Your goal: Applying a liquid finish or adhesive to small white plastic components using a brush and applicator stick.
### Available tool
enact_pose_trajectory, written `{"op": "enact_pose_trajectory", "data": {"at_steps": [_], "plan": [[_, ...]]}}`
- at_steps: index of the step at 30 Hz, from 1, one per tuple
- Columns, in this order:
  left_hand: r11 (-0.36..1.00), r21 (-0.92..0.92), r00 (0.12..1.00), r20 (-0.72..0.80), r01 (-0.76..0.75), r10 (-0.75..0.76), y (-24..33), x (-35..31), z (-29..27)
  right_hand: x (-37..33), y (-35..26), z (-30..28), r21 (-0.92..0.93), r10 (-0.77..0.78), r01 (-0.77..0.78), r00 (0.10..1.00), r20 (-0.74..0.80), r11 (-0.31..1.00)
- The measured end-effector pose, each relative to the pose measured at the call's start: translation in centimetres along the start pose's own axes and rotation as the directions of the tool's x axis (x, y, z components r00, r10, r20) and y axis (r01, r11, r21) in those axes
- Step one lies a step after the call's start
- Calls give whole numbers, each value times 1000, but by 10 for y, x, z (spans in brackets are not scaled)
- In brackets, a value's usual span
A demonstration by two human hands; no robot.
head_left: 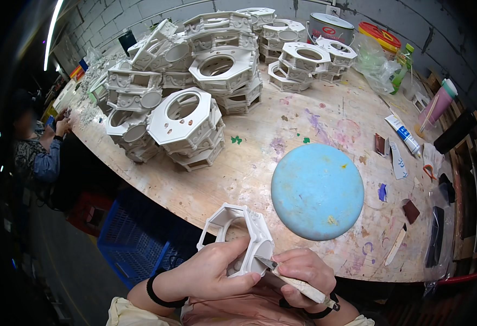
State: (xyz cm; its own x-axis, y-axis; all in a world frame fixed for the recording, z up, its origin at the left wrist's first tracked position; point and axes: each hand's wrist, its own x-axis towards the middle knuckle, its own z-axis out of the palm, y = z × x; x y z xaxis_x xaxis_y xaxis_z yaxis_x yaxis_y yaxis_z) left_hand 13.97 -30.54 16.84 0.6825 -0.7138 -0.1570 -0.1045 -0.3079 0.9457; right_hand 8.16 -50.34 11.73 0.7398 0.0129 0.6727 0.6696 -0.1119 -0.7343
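Observation:
My left hand (pixel 212 267) is closed around a white octagonal openwork frame (pixel 259 232), held at the table's near edge. The frame is tilted, with moulded ornament on its sides and a round opening. In my right hand (pixel 310 270) is a small knife (pixel 302 289) with a pale wrapped handle. Its short blade touches or lies very close to an oval side panel of the frame; I cannot tell which. Just beyond my hands, a round light blue disc (pixel 317 191) lies flat on the stained wooden table (pixel 260 185).
Stacks of similar white frames (pixel 183 117) stand at the far left and middle. Behind are a metal bucket (pixel 331 30) and a green bottle (pixel 403 68). Tubes (pixel 403 135) and sandpaper scraps (pixel 410 211) lie right. A blue crate (pixel 135 239) sits below left; another person (pixel 40 141) is beyond.

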Motion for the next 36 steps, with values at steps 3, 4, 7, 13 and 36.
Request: {"op": "enact_pose_trajectory", "data": {"at_steps": [3,4,7,13,36], "plan": [[1000,3,1000,5,1,-1,1,0,0,1,0,-1,2,9,-9,1000,4,1000],[1000,0,1000,3,1,-1,1,0,0,1,0,-1,1,13,-13,1000,8,1000],[1000,0,1000,9,4,-4,1,0,-1,-5,2,-4,91,56,-60,997,48,994],[1000,-6,1000,21,10,-10,2,0,-2,-5,2,-5,166,103,-107,994,31,980],[565,796,973,132,-217,187,81,201,-33,-42,-9,-75,-256,31,-138,924,-381,957]]}}
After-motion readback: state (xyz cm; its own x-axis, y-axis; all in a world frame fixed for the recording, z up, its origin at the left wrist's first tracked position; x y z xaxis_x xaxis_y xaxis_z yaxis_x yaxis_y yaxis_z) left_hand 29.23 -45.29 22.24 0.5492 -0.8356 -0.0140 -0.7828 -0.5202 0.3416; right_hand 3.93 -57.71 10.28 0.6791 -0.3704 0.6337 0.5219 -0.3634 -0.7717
